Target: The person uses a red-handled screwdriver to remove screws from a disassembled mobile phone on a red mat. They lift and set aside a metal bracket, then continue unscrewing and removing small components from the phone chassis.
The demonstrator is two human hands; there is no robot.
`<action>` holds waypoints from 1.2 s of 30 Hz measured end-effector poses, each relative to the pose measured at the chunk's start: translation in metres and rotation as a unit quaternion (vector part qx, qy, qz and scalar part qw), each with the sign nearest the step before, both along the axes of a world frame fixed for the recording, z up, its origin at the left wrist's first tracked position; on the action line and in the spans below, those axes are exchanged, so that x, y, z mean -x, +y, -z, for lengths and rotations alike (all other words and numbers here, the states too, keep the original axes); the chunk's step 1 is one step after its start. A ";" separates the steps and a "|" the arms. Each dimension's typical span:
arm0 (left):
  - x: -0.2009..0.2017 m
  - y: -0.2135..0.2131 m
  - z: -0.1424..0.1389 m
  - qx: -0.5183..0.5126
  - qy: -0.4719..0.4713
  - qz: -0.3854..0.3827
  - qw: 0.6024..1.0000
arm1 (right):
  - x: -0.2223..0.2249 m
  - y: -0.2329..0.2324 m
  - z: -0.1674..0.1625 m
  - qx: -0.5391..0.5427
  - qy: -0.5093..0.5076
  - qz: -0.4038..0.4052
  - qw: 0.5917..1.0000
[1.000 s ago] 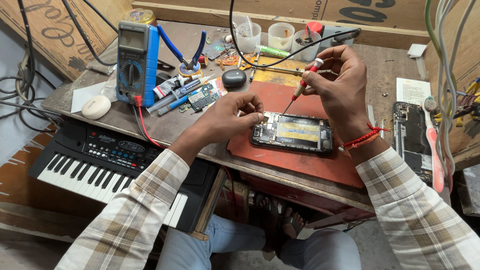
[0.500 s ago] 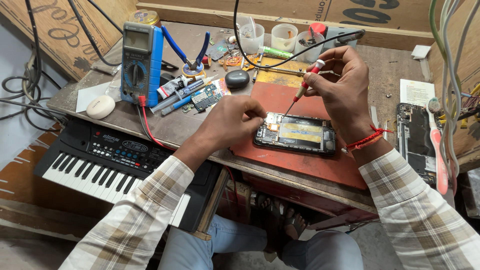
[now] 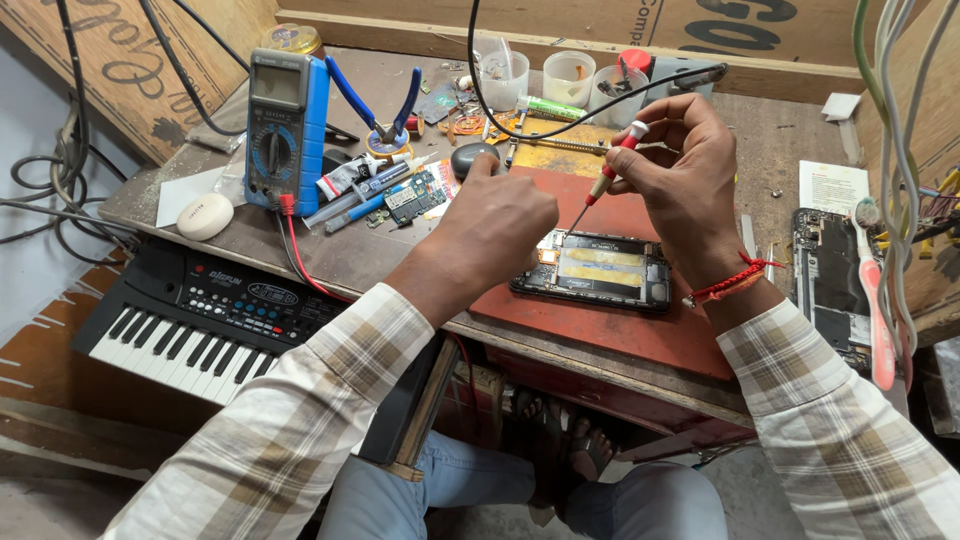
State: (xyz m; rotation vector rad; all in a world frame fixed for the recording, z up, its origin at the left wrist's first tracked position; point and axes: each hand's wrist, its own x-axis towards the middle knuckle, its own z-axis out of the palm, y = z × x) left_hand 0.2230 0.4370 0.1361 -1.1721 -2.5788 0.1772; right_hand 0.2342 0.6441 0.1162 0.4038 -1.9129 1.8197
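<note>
An opened smartphone point(image 3: 600, 270) lies face down on a red work mat point(image 3: 620, 330), its back removed and its inner parts showing. My right hand point(image 3: 680, 175) holds a small red-and-white screwdriver point(image 3: 605, 180), whose tip touches the phone's upper left corner. My left hand point(image 3: 490, 225) hovers left of the phone with curled fingers, its fingertips near a small black round object point(image 3: 468, 160). I cannot see anything between its fingers. Both arms wear checked sleeves, and a red thread circles my right wrist.
A blue multimeter point(image 3: 285, 130) with red lead stands at the left, blue-handled pliers point(image 3: 385, 110) and a small circuit board point(image 3: 412, 195) beside it. Plastic cups point(image 3: 570, 75) line the back. Another opened phone point(image 3: 835, 275) lies at the right. A black keyboard point(image 3: 200, 320) sits below the table's edge.
My left hand has lifted off the phone's left end and moved up and left toward the black round object. The right hand keeps the screwdriver at the phone's corner.
</note>
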 end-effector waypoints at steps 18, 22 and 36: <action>0.002 -0.001 0.008 -0.013 0.035 0.079 0.996 | 0.002 0.005 0.004 0.001 0.006 -0.006 1.000; 0.003 -0.004 0.007 -0.008 0.010 0.064 0.998 | 0.002 0.005 0.002 -0.007 0.009 -0.002 1.000; 0.006 -0.005 0.008 -0.040 -0.018 0.018 0.999 | 0.004 0.004 0.003 -0.004 0.005 0.001 1.000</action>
